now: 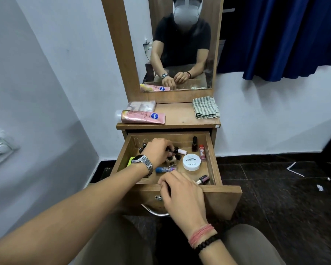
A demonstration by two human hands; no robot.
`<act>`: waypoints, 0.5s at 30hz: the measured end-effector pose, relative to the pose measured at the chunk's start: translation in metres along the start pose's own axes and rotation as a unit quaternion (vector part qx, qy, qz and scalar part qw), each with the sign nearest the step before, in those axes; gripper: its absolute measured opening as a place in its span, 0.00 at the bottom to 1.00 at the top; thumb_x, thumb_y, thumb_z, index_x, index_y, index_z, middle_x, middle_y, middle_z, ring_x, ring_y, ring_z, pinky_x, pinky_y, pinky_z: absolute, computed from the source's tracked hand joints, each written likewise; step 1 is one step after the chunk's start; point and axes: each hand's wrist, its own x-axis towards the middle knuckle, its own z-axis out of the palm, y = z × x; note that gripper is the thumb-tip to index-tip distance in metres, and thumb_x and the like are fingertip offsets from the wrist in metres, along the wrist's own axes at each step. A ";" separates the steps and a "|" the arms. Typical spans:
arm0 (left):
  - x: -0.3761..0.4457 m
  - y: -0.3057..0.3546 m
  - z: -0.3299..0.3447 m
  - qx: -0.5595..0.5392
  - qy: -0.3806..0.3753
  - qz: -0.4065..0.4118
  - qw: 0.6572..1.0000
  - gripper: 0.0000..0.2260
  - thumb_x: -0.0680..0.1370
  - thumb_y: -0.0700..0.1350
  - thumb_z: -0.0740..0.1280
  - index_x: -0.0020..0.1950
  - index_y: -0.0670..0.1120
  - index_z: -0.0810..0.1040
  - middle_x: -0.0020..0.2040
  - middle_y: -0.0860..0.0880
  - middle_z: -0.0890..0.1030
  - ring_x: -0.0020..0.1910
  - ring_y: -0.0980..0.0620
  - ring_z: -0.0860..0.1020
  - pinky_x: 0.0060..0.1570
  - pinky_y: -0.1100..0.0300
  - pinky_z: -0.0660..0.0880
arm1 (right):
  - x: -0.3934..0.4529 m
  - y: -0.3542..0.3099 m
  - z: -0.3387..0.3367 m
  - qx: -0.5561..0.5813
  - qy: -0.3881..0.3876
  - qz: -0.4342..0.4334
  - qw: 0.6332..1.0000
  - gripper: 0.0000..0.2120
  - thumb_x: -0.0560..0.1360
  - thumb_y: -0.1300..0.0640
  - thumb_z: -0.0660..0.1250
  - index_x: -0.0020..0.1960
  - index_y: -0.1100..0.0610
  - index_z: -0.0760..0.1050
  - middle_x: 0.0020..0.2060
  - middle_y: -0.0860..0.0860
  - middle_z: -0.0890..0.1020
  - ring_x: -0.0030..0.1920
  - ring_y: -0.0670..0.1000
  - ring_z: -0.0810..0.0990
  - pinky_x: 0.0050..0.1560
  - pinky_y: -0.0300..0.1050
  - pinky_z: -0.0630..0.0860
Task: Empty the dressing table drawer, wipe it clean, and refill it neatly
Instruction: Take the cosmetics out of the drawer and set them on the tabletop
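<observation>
The wooden drawer (211, 150) of the dressing table is pulled open in front of me. Inside lie several small cosmetics: nail polish bottles (194, 144), a red tube (202, 152), a white round jar (191, 162), a blue stick (163, 169) and a dark bottle (203, 179). My left hand (158, 152) reaches into the drawer's middle, its fingers closed on a cluster of small nail polish bottles (175, 153). My right hand (182, 196) rests over the drawer's front edge with fingers curled; whether it holds anything is hidden.
On the table top (180, 115) lie a pink lotion tube (141, 117), a clear packet (141, 106) and a folded striped cloth (205, 108). A mirror (180, 54) stands behind. A blue curtain (285, 35) hangs at the right. The wall is close on the left.
</observation>
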 end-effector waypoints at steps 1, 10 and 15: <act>-0.001 0.002 -0.004 -0.002 0.002 0.005 1.000 0.07 0.75 0.43 0.69 0.53 0.49 0.81 0.53 0.50 0.81 0.52 0.50 0.78 0.51 0.56 0.74 | 0.000 0.000 0.000 0.002 -0.002 0.001 1.000 0.04 0.76 0.50 0.59 0.44 0.45 0.72 0.42 0.41 0.76 0.46 0.43 0.74 0.45 0.42 0.73; 0.020 0.017 -0.060 -0.081 0.107 0.034 0.990 0.08 0.74 0.39 0.71 0.51 0.49 0.82 0.46 0.54 0.82 0.42 0.59 0.76 0.44 0.67 0.70 | 0.000 -0.004 -0.003 0.008 -0.005 -0.005 1.000 0.07 0.78 0.47 0.57 0.46 0.45 0.74 0.44 0.40 0.76 0.47 0.43 0.75 0.46 0.41 0.72; 0.057 0.009 -0.086 -0.083 0.153 0.014 0.985 0.07 0.74 0.38 0.71 0.49 0.48 0.83 0.48 0.51 0.83 0.45 0.54 0.79 0.46 0.62 0.73 | 0.000 -0.001 -0.004 0.019 -0.035 -0.005 0.999 0.09 0.79 0.44 0.55 0.48 0.43 0.72 0.45 0.39 0.75 0.45 0.40 0.70 0.46 0.38 0.69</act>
